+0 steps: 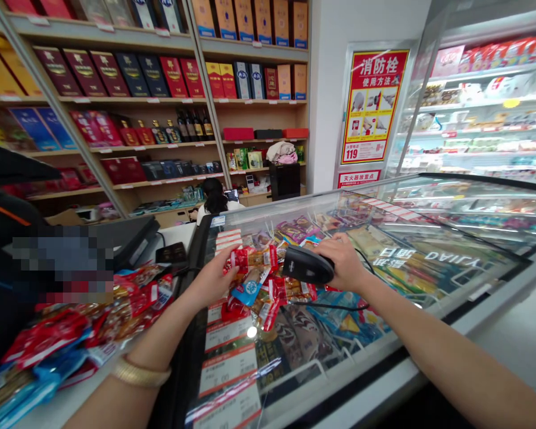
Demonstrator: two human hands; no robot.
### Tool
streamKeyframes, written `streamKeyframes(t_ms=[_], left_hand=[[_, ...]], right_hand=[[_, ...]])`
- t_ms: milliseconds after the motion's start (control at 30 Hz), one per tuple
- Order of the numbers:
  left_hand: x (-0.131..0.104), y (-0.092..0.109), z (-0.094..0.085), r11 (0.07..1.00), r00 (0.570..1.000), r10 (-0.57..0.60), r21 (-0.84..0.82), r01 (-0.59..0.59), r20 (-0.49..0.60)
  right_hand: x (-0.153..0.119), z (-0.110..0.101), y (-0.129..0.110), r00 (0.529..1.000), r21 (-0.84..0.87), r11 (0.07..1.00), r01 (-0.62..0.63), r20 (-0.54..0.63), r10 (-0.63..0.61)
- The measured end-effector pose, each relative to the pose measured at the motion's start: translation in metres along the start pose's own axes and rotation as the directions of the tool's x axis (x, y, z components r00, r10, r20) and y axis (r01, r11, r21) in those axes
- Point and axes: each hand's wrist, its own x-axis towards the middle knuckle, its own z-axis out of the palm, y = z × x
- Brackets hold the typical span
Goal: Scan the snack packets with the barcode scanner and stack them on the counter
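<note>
Over the glass top of a freezer, my right hand is wrapped round a black handheld scanner, whose head points left. My left hand pinches a red-and-clear snack packet just left of the scanner. Under and beside it lie several more red packets and a blue-labelled one on the glass. The scanner's black cable loops over the glass below my right hand.
A counter at the left bears a heap of snack packets and a black device. A person in dark clothes stands there; another sits behind the freezer. Shelves of boxes line the back.
</note>
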Motion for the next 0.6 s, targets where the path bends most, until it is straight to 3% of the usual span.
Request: streamKeyframes(t_ms=[67, 167, 300, 367, 433, 500, 600], left_hand=[[0.002, -0.007, -0.002, 0.969, 0.995, 0.07, 0.243, -0.05, -0.077], [0.002, -0.004, -0.017, 0.864, 0.991, 0.076, 0.504, -0.008, -0.114], [-0.008, 0.02, -0.06, 0.618, 0.955, -0.06, 0.74, 0.265, -0.292], [-0.015, 0.028, -0.088, 0.473, 0.881, -0.204, 0.745, 0.471, -0.427], [-0.021, 0.027, -0.114, 0.36, 0.756, -0.383, 0.668, 0.652, -0.531], [-0.024, 0.017, -0.135, 0.304, 0.656, -0.536, 0.604, 0.737, -0.531], [-0.023, 0.005, -0.148, 0.256, 0.569, -0.657, 0.563, 0.785, -0.495]], right_hand=[[-0.001, 0.0, 0.0, 1.0, -0.005, 1.0, 0.002, 0.005, -0.002], [-0.001, 0.0, 0.0, 1.0, -0.016, 1.0, -0.004, 0.018, 0.004], [0.0, 0.0, -0.001, 1.0, -0.003, 1.0, 0.016, -0.015, -0.017], [0.0, -0.001, -0.001, 1.0, -0.003, 1.0, 0.022, -0.022, -0.022], [0.0, -0.001, -0.001, 0.999, -0.002, 1.0, 0.02, -0.028, -0.02], [0.0, 0.0, 0.0, 0.999, 0.001, 1.0, 0.022, -0.033, -0.022], [-0.001, 0.002, 0.001, 0.999, -0.001, 1.0, 0.026, -0.033, -0.026]])
